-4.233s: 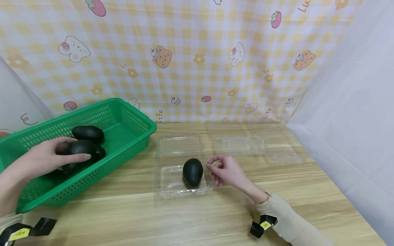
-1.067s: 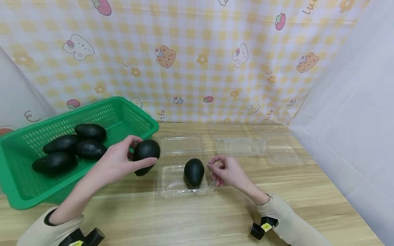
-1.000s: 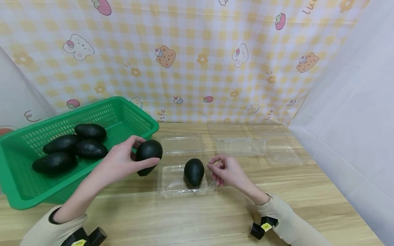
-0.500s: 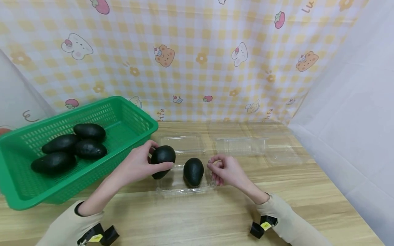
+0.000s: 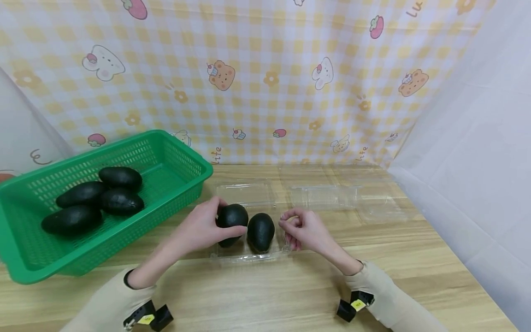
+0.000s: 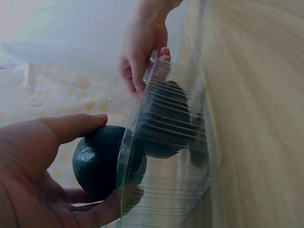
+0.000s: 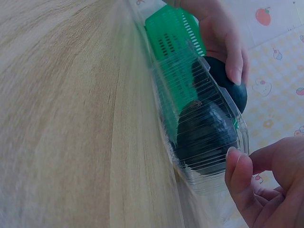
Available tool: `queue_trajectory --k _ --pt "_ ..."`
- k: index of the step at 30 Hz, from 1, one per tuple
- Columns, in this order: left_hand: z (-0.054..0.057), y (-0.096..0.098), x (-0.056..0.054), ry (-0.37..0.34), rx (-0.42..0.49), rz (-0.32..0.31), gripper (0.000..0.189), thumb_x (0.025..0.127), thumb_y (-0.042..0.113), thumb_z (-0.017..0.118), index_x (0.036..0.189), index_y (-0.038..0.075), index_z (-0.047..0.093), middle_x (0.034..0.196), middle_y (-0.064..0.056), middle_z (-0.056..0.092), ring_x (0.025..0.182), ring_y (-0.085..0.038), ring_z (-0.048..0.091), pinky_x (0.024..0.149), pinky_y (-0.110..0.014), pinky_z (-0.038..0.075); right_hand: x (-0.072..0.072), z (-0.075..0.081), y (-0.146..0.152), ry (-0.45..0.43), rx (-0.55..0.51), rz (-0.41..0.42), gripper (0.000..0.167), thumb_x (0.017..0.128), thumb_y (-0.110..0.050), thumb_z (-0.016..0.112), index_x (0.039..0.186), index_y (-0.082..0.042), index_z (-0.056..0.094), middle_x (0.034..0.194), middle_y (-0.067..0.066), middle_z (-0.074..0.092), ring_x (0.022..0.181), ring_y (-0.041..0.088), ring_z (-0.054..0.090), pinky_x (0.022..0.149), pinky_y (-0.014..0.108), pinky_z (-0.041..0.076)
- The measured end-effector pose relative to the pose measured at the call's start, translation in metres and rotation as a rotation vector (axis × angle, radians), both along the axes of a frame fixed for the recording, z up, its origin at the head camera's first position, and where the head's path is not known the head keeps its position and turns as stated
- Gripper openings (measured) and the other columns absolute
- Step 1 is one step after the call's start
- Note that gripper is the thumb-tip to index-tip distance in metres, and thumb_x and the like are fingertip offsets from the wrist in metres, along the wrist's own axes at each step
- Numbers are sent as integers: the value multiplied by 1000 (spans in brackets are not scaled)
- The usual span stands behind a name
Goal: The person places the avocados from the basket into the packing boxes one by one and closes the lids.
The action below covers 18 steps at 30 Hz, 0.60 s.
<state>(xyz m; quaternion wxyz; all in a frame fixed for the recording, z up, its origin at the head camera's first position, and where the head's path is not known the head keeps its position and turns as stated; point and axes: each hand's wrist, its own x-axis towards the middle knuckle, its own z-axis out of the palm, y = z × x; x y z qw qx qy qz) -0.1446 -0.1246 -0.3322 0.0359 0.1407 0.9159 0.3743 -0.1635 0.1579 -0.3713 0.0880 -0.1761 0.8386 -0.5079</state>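
Observation:
My left hand (image 5: pixel 198 227) grips a dark avocado (image 5: pixel 233 216), thumb on the near side and fingers behind. It is partly lowered into the left part of an open clear plastic clamshell box (image 5: pixel 249 259). Beside it, in the right part of the box, stands a second avocado (image 5: pixel 261 233). In the left wrist view, the held avocado (image 6: pixel 97 159) still reaches above the box rim. At the opposite end, my right hand (image 5: pixel 307 230) pinches the rim, with fingertips (image 7: pixel 239 166) at the corner in the right wrist view. The box's lid (image 5: pixel 244 196) lies folded back behind it.
At left, a green perforated basket (image 5: pixel 182 196) holds several avocados (image 5: pixel 80 193). More clear plastic boxes (image 5: pixel 323 197) lie open on the wooden table (image 5: pixel 257 295) at the back right. A checked curtain (image 5: pixel 265 106) hangs close behind the table.
My left hand has taken an avocado out of the basket, carried it right, and lowered it to the box beside the other one. My right hand stays at the box's right edge.

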Motion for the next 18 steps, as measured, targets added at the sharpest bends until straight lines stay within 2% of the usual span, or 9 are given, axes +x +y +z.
queue_trajectory --k 6,12,18 --pt "-7 8 1 22 -34 14 64 78 52 83 111 4 56 100 -10 60 84 -23 57 64 -35 50 0 0 1 -1 -9 4 21 99 -13 65 108 6 60 61 5 63 42 15 57 38 29 48" --pt "-12 14 0 51 -107 33 69 79 53 82 117 0 57 110 -15 60 92 -27 59 70 -40 52 -1 -2 1 0 3 4 19 99 -12 65 107 5 61 60 4 63 41 14 57 38 29 49" --pt "-17 17 -3 80 -133 29 67 80 51 82 115 -1 59 105 -15 62 88 -26 59 69 -38 52 -1 -1 1 24 5 9 20 99 -12 65 107 6 61 59 4 63 41 15 56 38 30 48"
